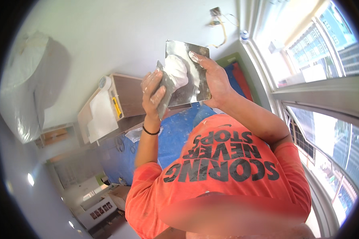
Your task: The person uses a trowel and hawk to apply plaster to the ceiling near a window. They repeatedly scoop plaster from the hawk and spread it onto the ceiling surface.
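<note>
My right hand point(216, 75) grips the right edge of a flat, dark metal plate point(198, 85), its thumb laid on the face and white-smeared. A thick lump of white putty point(176, 72) sits on the plate's left part. In my left hand point(152, 93) is a grey scraper blade point(166, 92), fingers closed around it, pressed against the putty's left side. White smears mark the fingers and the plate. A dark beaded bracelet point(150, 130) circles my left wrist.
Behind my left hand stands a brown wooden cabinet point(127, 93) with a tape roll point(105, 82) and a yellow cutter point(117, 106) on it. Blue sheeting point(173, 129) covers the floor. Wires hang from a wall box point(215, 12). Windows point(319, 47) line the right. Plastic wraps something point(22, 87) at left.
</note>
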Motion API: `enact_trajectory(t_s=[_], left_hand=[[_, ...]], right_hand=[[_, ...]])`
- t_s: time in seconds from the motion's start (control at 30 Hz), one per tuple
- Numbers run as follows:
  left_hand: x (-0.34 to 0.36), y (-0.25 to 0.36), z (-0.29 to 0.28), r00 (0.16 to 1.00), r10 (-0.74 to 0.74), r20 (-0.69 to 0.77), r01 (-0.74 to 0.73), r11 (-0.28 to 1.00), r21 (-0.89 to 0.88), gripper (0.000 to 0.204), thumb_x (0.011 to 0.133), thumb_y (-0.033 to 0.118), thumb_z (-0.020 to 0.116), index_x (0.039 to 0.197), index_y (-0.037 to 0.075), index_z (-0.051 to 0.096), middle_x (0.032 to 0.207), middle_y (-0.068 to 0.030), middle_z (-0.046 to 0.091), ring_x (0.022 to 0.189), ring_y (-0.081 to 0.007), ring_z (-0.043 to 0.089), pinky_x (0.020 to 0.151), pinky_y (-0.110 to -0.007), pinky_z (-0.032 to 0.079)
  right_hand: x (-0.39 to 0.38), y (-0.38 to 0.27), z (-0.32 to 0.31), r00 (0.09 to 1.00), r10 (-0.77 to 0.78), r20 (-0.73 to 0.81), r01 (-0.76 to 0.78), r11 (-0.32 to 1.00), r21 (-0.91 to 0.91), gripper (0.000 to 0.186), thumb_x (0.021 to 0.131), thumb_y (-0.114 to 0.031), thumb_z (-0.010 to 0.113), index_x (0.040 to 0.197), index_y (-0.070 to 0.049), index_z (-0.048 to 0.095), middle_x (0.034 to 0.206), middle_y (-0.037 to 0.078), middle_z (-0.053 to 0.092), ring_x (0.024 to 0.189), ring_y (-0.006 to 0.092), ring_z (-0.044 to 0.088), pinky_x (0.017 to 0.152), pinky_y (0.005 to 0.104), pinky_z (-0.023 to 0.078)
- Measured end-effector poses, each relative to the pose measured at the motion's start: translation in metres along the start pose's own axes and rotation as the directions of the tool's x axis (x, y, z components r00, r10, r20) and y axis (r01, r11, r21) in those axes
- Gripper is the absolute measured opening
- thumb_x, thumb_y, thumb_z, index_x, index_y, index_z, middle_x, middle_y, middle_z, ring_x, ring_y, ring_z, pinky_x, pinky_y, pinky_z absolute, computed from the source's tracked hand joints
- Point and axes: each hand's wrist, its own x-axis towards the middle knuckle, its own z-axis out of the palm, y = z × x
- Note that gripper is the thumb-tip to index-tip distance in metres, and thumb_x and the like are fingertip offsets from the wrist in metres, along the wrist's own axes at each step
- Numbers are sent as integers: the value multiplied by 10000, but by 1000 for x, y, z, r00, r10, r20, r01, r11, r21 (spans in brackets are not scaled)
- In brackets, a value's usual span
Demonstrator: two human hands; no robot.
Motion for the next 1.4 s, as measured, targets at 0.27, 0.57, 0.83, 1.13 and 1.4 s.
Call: enact_trajectory(t_s=[0.27, 0.57, 0.83, 1.13, 1.4], left_hand=[[-34, -17, 8, 923, -384, 32, 363, 894, 262, 415, 909, -30, 582, 1304, 74, 651, 1362, -123, 629, 1233, -285, 600, 1098, -413, 396], [-93, -14, -111, 504, -651, -568, 852, 269, 449, 307, 1029, 220, 532, 1198, -24, 610, 1131, -282, 653, 1065, -473, 607, 921, -448, 490], [-254, -75, -367, 222, -738, -637, 646, -378, 663, 420, 1062, 378, 381, 1341, 136, 581, 1268, -170, 652, 1129, -421, 633, 915, -587, 490], [-352, -186, -471, -72, -821, -566, 482, -526, 701, 444, 1058, 399, 362, 1435, 230, 525, 1394, -92, 612, 1282, -354, 579, 1005, -691, 387], [-329, -171, -407, -94, -907, -411, 450, -407, 795, 423, 1032, 384, 394, 1398, 277, 579, 1356, -95, 637, 1241, -343, 613, 973, -676, 400]], right_hand=[[-33, -42, -56, 928, -311, -206, 275, 944, -183, 372, 1005, -323, 574, 1305, -105, 598, 1196, 42, 664, 1073, 184, 660, 942, 374, 536], [-16, -39, -65, 922, -368, -120, 296, 871, -391, 434, 1068, -237, 387, 1429, -10, 462, 1391, 145, 566, 1272, 300, 569, 1084, 463, 460], [61, 9, -58, 954, -234, -186, 133, 889, -437, 419, 1056, -223, 386, 1421, -46, 492, 1403, 127, 569, 1273, 306, 571, 1087, 453, 466], [103, 37, -53, 961, -213, -178, 118, 895, -430, 432, 1058, -239, 421, 1430, -25, 471, 1397, 150, 568, 1261, 305, 578, 1083, 465, 463], [96, 55, -60, 938, -272, -214, 158, 886, -435, 467, 1054, -254, 382, 1454, -20, 441, 1404, 156, 562, 1299, 310, 552, 1098, 466, 453]])
